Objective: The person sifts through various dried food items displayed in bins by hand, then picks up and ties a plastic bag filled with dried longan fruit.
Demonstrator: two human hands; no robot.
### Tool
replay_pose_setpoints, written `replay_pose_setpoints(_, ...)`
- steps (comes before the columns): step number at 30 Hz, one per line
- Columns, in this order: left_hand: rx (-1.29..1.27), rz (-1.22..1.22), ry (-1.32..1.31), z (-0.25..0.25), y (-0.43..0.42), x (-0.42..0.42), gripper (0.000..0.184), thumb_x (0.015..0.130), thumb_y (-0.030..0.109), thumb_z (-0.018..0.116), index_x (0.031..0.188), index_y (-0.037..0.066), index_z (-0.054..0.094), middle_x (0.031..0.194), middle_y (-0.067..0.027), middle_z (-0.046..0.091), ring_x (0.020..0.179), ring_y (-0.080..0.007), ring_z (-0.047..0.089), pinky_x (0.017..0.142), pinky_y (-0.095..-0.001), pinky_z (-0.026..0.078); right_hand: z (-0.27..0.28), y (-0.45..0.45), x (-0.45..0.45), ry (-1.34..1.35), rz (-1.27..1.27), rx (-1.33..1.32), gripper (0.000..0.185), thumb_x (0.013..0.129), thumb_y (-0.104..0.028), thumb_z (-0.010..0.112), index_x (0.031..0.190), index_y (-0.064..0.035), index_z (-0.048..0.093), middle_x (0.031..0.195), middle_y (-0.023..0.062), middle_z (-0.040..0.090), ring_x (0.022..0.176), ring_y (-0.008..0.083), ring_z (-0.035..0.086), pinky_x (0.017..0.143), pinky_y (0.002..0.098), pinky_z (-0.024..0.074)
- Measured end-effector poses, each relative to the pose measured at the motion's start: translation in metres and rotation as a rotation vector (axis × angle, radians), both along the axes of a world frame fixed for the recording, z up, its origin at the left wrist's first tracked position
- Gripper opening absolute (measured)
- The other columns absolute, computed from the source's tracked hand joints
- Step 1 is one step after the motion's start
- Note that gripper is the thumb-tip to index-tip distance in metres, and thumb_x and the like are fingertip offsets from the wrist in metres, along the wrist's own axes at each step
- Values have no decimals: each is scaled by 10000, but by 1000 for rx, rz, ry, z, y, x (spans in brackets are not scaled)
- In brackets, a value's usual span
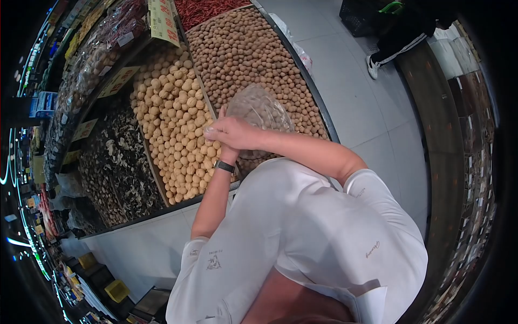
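My right hand [236, 133] reaches in from the right over the produce bins, its fingers pinched together at the edge of a clear plastic bag [256, 105]. The bag spreads out beside and behind my right wrist, over the brown round produce; whether it holds any cannot be made out. My left hand [230, 153], with a dark watch [224, 166] on its wrist, comes up from below and crosses under my right hand. Most of its fingers are hidden there. Both hands are above the border between the pale round nuts [178, 108] and the brown round produce [237, 48].
Dried red chillies [202, 11] fill the bin at the top. Dark dried goods [127, 162] lie in bins on the left, below price signs [163, 21]. Another person's leg and white shoe [372, 67] are at the upper right, near a black basket [359, 16].
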State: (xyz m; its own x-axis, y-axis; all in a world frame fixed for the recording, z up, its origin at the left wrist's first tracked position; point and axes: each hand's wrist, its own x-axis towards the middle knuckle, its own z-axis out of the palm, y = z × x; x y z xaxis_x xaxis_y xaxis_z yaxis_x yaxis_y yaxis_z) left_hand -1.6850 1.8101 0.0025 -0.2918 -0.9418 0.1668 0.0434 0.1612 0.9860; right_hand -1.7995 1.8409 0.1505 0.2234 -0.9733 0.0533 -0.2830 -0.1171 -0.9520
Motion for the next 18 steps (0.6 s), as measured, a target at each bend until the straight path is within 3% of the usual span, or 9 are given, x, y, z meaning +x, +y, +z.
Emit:
replay_pose_setpoints(1,32,6,-17,2,1,1,582,996,83,606,1513,25,346,1530,-154,389,1384,-245,413,1148,-393,360,-6,2,-3,-1,-4,0,224,980,-252,664,961,-39,729,916,101,727,892,292,685,886,387,529)
replay_pose_setpoints(3,94,20,-53,8,2,6,443,1010,66,564,1429,11,433,1424,-132,488,1270,-225,491,1069,-366,413,-21,5,-10,-21,45,-365,327,893,-253,748,1165,-77,704,1201,129,682,1139,345,619,1023,441,478)
replay_pose_setpoints(4,125,29,-70,13,2,8,380,1018,58,544,1388,4,477,1371,-120,538,1213,-214,530,1030,-353,439,-21,11,-18,-21,44,-365,327,893,-253,748,1165,-77,704,1201,129,682,1139,345,619,1023,441,478)
replay_pose_setpoints(6,187,47,-104,22,0,11,283,1032,40,502,1304,-10,564,1264,-98,637,1100,-193,607,951,-326,492,-16,29,-42,185,-67,-338,723,783,-275,834,1422,-98,546,1479,165,486,1387,373,437,1153,490,374)
replay_pose_setpoints(7,188,46,-103,27,-3,11,283,1032,40,502,1304,-10,564,1264,-98,637,1100,-193,607,951,-326,492,-23,37,-56,186,-67,-337,723,783,-275,834,1422,-98,546,1479,165,486,1387,373,437,1153,490,374)
replay_pose_setpoints(9,177,126,-117,35,-11,13,263,1052,113,493,1229,-31,626,1174,-80,671,1049,-179,619,889,-314,506,-47,54,-83,360,-141,-260,1001,724,-356,876,1554,-103,376,1611,191,316,1490,411,288,1213,504,304)
replay_pose_setpoints(12,284,236,55,22,-30,15,249,1034,74,466,1170,-35,643,1148,-95,682,1020,-184,626,880,-313,502,-70,86,-105,624,-76,-169,1115,685,-383,898,1589,-111,305,1638,178,263,1519,411,225,1234,512,264)
replay_pose_setpoints(15,321,267,57,47,-38,6,251,1023,47,438,1161,-33,631,1142,-101,684,1005,-187,635,884,-320,510,-95,98,-108,762,-22,-189,1137,667,-395,907,1590,-118,304,1646,176,255,1525,414,212,1243,525,230)
replay_pose_setpoints(18,267,278,68,49,-48,4,238,1028,46,437,1171,-29,611,1132,-107,683,1011,-187,639,884,-319,519,-107,85,-99,764,-82,-199,1146,660,-387,911,1592,-120,300,1651,175,244,1531,412,199,1250,534,204)
